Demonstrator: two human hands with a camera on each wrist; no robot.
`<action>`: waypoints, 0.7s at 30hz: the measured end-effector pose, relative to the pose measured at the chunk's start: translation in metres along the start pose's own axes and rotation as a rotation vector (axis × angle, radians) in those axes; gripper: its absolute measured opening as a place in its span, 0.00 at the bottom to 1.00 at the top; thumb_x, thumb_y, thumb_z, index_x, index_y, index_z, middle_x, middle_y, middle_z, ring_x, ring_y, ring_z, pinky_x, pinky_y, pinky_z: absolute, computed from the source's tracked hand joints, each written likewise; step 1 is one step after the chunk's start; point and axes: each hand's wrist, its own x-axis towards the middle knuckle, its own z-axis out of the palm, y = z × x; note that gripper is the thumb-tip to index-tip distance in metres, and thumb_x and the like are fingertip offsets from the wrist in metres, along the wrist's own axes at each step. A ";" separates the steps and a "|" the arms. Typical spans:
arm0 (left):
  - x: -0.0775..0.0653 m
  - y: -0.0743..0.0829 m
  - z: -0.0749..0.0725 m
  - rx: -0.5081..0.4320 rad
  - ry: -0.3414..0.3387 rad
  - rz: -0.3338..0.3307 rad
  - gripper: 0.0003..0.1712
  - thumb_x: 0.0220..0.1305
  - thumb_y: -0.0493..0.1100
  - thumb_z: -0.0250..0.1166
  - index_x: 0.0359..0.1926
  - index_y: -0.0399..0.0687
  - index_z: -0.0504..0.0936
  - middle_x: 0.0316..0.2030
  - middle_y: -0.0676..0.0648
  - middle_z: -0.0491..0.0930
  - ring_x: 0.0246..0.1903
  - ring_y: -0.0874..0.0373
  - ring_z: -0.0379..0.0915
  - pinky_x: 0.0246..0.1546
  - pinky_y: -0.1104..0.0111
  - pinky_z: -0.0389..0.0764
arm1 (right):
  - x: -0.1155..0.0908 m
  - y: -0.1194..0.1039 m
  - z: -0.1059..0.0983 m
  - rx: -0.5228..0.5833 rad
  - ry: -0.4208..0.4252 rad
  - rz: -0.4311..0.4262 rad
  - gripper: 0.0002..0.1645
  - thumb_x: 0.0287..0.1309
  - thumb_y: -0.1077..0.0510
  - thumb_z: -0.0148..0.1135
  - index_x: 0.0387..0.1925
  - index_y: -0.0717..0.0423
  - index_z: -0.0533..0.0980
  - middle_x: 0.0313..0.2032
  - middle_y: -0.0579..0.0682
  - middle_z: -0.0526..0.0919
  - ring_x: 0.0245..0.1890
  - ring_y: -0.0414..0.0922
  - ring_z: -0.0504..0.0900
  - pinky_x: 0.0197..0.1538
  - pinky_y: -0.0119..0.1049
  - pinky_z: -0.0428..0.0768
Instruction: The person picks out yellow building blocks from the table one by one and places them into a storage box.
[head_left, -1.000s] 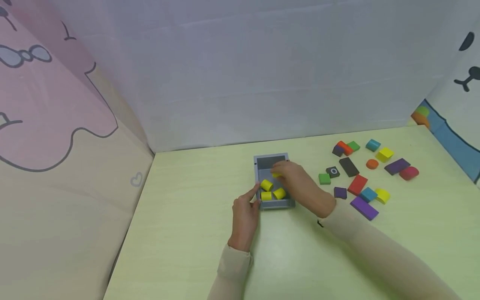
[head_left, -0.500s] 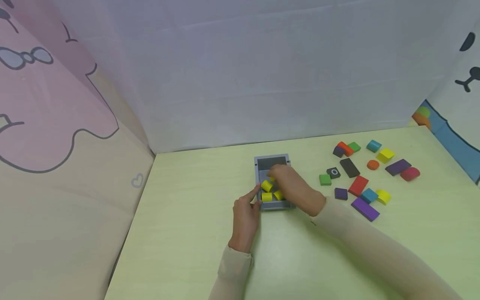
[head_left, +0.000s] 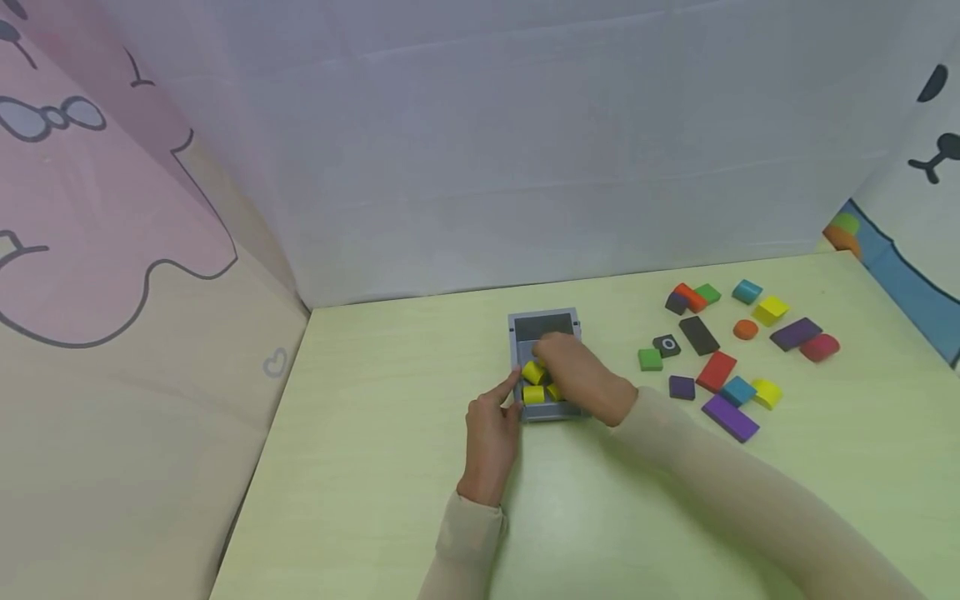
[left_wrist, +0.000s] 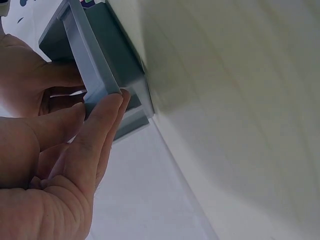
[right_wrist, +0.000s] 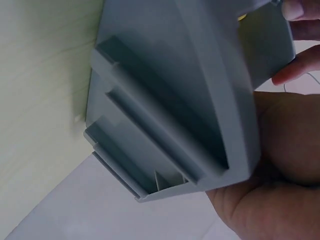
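A small grey plastic bin [head_left: 547,411] stands on the table in the head view, several yellow blocks [head_left: 533,395] lying in its near part; those seen most fully look cylindrical. My left hand [head_left: 491,433] grips the bin's left side; in the left wrist view its thumb and fingers [left_wrist: 107,112] are at the bin's edge. My right hand [head_left: 581,375] reaches over the right wall into the bin, fingers bent down around a yellow block that shows only as a sliver. The right wrist view has the bin's ridged outer side [right_wrist: 150,115] in front, which hides most of that grip.
Right of the bin lie loose coloured blocks, among them a green one [head_left: 650,360], a black slab [head_left: 699,336], a red slab [head_left: 716,371] and a purple slab [head_left: 731,417]. A pale curtain [head_left: 480,167] hangs behind the table [head_left: 360,433].
My right hand has moved a little left and down inside the bin with its yellow block, closer to the other yellow blocks. My left hand has stayed at the bin's side.
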 end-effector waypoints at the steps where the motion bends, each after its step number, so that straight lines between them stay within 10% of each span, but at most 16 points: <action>1: 0.000 0.000 0.000 0.000 0.000 -0.002 0.30 0.53 0.30 0.64 0.56 0.57 0.74 0.43 0.40 0.79 0.07 0.67 0.55 0.10 0.73 0.60 | 0.000 0.000 0.000 -0.004 -0.001 0.001 0.14 0.39 0.77 0.64 0.29 0.61 0.75 0.26 0.49 0.75 0.27 0.43 0.69 0.34 0.37 0.74; 21: 0.000 0.001 -0.002 -0.001 -0.009 0.006 0.29 0.53 0.29 0.64 0.56 0.55 0.73 0.45 0.41 0.78 0.06 0.68 0.52 0.10 0.74 0.59 | 0.005 -0.003 0.004 -0.026 -0.069 0.054 0.13 0.39 0.72 0.68 0.27 0.60 0.73 0.24 0.50 0.73 0.25 0.44 0.69 0.32 0.38 0.76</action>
